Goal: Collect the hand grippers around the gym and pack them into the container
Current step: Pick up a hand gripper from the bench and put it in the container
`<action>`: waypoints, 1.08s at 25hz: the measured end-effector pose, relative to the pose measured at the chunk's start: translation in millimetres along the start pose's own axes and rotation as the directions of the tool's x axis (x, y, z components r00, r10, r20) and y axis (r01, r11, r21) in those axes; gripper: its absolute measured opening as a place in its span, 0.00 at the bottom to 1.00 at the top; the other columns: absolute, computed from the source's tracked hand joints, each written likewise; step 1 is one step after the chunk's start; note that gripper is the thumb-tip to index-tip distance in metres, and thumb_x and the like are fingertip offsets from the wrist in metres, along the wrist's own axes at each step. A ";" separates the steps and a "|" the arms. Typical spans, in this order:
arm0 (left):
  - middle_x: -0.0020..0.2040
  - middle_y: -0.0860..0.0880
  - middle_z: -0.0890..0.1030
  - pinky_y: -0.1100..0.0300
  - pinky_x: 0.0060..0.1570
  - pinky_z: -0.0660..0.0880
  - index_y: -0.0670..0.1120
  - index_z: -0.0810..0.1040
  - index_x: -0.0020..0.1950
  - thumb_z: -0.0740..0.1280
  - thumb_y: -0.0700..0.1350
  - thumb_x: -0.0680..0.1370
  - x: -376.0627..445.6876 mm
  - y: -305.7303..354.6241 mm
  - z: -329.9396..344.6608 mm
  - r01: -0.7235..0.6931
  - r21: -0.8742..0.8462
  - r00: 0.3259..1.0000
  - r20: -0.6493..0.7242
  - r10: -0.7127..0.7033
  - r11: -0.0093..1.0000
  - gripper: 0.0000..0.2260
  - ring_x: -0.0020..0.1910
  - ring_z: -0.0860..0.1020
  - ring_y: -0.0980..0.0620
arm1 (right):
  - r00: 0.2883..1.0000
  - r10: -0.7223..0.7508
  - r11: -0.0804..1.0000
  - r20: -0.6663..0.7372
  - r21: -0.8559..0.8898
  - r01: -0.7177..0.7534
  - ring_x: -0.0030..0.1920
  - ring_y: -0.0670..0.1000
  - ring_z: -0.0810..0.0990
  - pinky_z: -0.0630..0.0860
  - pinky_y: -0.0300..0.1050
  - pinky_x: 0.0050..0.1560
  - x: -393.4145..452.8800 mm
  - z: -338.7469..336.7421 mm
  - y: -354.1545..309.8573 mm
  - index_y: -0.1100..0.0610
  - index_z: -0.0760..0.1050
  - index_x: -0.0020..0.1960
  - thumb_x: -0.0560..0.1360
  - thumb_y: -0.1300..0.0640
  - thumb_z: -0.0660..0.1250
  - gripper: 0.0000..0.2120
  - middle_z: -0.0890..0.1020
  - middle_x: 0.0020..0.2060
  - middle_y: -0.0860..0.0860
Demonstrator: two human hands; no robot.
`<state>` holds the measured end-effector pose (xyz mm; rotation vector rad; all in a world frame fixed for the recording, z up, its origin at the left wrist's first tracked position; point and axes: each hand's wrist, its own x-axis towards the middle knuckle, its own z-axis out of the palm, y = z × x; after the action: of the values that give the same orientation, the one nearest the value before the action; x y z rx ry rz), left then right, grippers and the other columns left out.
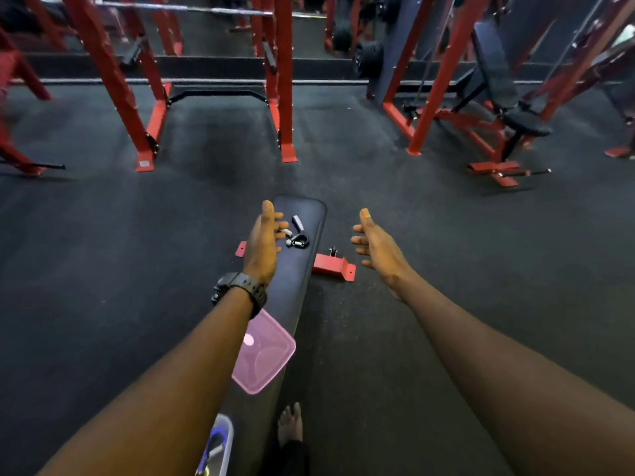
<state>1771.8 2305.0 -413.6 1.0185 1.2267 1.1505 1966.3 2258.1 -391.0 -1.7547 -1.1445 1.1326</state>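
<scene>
Gym floor of dark rubber [103,269] fills the view, with red steel racks [285,97] standing beyond. A long black padded bench [295,286] runs away from the viewer. Both bare arms reach out over it. The left hand [263,243], fingers loosely spread and holding nothing, hovers just beside a hand gripper [298,233] lying near the bench's far end. The right hand [376,243], also spread and empty, hangs off to the side, above the floor. Nearer the viewer a pink lid [266,355] rests on the bench, and a clear container [220,444] is cut off by the frame edge (something blue inside, unclear what). The gripper looks light and rigid, its spring coil stiff; the two handles seem the best hold. Motion blur hides its detail.
</scene>
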 end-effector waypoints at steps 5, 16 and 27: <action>0.55 0.48 0.79 0.54 0.54 0.72 0.50 0.75 0.58 0.52 0.68 0.75 110.6 -28.4 5.6 0.109 0.018 0.994 -0.034 -0.108 0.994 0.27 0.54 0.76 0.51 | 0.995 0.084 0.996 0.054 -0.031 -0.083 0.63 0.54 0.77 0.70 0.60 0.69 125.6 30.2 -3.6 0.49 0.74 0.63 0.76 0.27 0.49 0.32 0.79 0.63 0.52; 0.52 0.43 0.80 0.58 0.49 0.68 0.43 0.74 0.57 0.53 0.51 0.82 330.9 -179.2 64.8 -0.075 0.563 0.988 0.151 -0.013 0.823 0.15 0.52 0.77 0.45 | 0.972 0.170 0.978 0.165 -0.146 -0.146 0.55 0.50 0.79 0.71 0.43 0.54 364.9 77.2 98.8 0.48 0.77 0.52 0.78 0.31 0.52 0.24 0.81 0.49 0.47; 0.82 0.50 0.47 0.38 0.77 0.46 0.54 0.48 0.80 0.68 0.39 0.76 490.0 -302.8 51.5 -0.621 0.762 0.747 0.503 -0.436 -0.183 0.39 0.80 0.42 0.44 | 0.958 0.242 0.970 0.154 -0.065 -0.234 0.64 0.54 0.77 0.70 0.58 0.68 495.6 127.9 190.1 0.50 0.76 0.65 0.74 0.25 0.46 0.38 0.79 0.63 0.52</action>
<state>1844.5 2743.7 -783.3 2.5582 1.2454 -0.6960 2005.3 2675.6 -740.6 -1.9033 -1.0800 1.4241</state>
